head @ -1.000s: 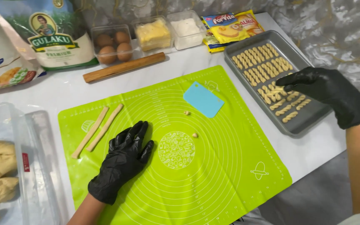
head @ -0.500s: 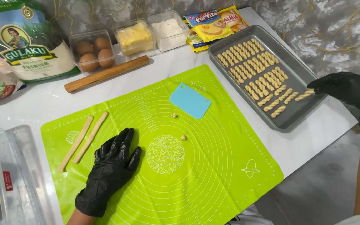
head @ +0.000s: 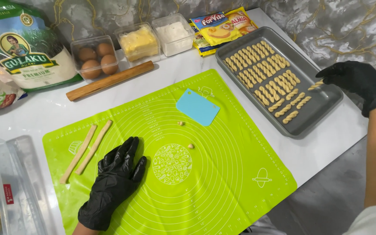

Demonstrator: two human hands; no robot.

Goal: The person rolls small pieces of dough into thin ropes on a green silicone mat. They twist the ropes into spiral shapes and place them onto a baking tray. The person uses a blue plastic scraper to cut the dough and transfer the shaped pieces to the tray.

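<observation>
My left hand point(head: 115, 178), in a black glove, lies flat and open on the green silicone mat point(head: 223, 182), just right of two long dough ropes point(head: 85, 148). My right hand point(head: 357, 80), also gloved in black, hovers over the right edge of the grey baking tray point(head: 316, 117) and pinches a small twisted dough piece point(head: 315, 85). Rows of twisted dough sticks point(head: 266, 76) fill the tray's far part. A light blue scraper point(head: 197, 107) and two tiny dough crumbs point(head: 190, 146) rest on the mat.
A wooden rolling pin point(head: 109, 81) lies behind the mat. Behind it stand a sugar bag point(head: 27, 48), a tub of eggs point(head: 95, 58), a tub of butter point(head: 139, 42), a tub of white powder point(head: 173, 33) and yellow packets point(head: 220, 27). A clear dough container point(head: 1, 191) sits left.
My right hand has drawn back from the tray's middle to its right edge, with a twisted piece between the fingers. The view has shifted; my left hand stays flat on the mat.
</observation>
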